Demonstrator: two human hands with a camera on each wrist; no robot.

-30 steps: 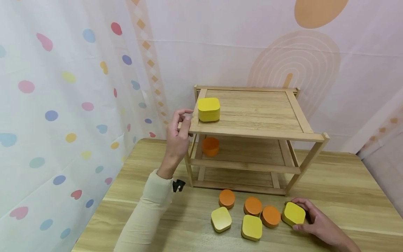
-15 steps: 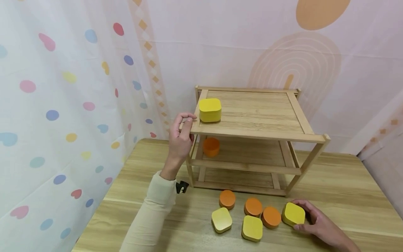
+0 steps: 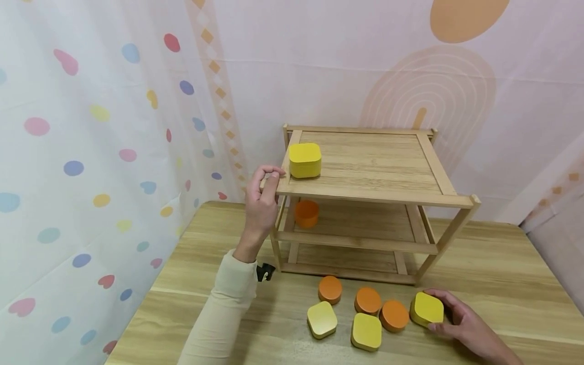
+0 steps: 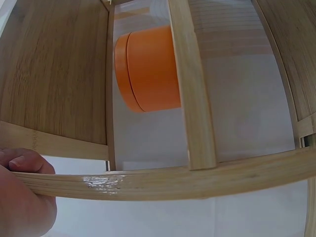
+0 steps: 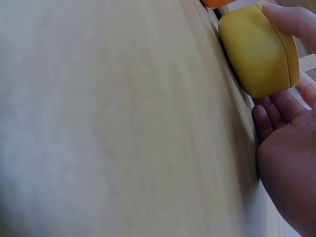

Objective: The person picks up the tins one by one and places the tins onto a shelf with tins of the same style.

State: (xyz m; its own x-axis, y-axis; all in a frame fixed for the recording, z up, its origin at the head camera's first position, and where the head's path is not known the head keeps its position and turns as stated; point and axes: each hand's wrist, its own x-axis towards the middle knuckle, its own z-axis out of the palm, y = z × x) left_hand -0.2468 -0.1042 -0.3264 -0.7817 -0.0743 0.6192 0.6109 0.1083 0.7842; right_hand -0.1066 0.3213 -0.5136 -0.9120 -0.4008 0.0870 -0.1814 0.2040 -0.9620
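My left hand grips the front left corner of a small bamboo shelf rack; in the left wrist view its fingers curl round the front post. Just beside that hand, a yellow square tin with rounded corners sits on the top board. Below, an orange round tin stands at the left of the middle board. At the right, my right hand holds another yellow tin between thumb and fingers, low at the tabletop. Its lid seam shows in the right wrist view.
On the wooden table in front of the rack lie three orange round tins, one of them close to the held yellow tin. Two more yellow tins, one paler, lie nearer the front. A patterned curtain hangs behind.
My left hand has shifted slightly right and nearer along the rack's top edge, its fingers settling at the corner. The right hand and its yellow tin stay put.
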